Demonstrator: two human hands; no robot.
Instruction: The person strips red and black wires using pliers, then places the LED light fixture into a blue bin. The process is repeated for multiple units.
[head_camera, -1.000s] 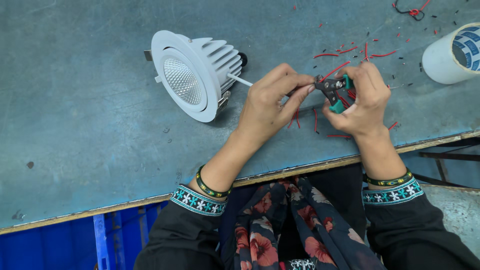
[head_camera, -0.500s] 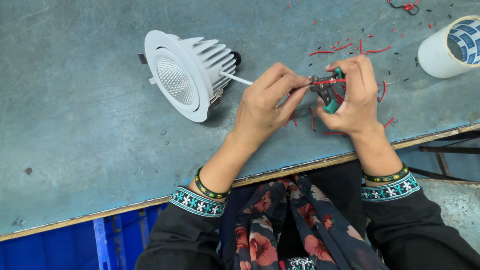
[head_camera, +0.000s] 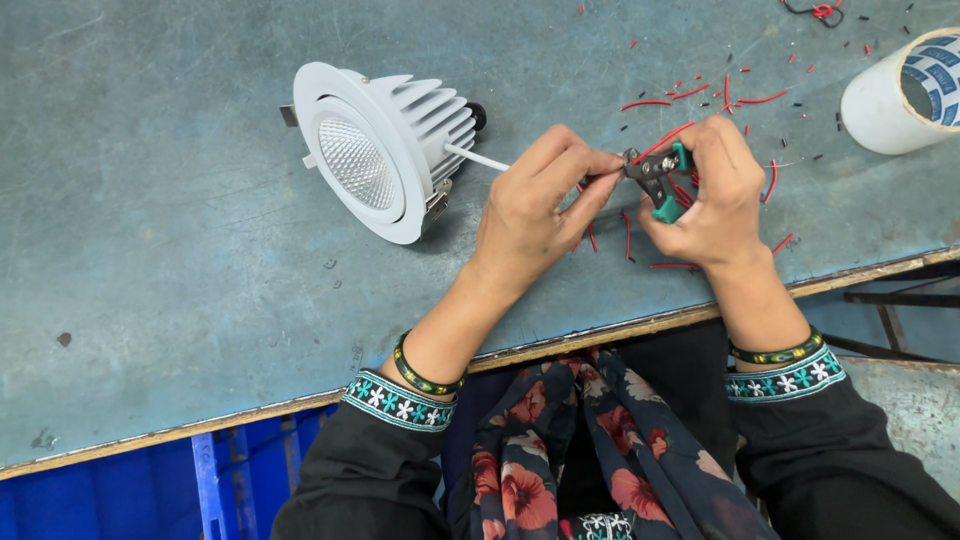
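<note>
I see my left hand (head_camera: 530, 205) above the grey table (head_camera: 150, 300), its fingers closed in a pinch on the white wire (head_camera: 478, 158) that comes out of the back of the white lamp (head_camera: 380, 150). The lamp lies on its side, left of the hand. My right hand (head_camera: 715, 195) is closed around green-handled pliers (head_camera: 655, 178); the metal jaws point left and meet the left fingertips, where the wire end is hidden. Many short red wire scraps (head_camera: 650, 103) lie on the table around and behind both hands. A white tape roll (head_camera: 895, 95) stands at the far right, well apart.
</note>
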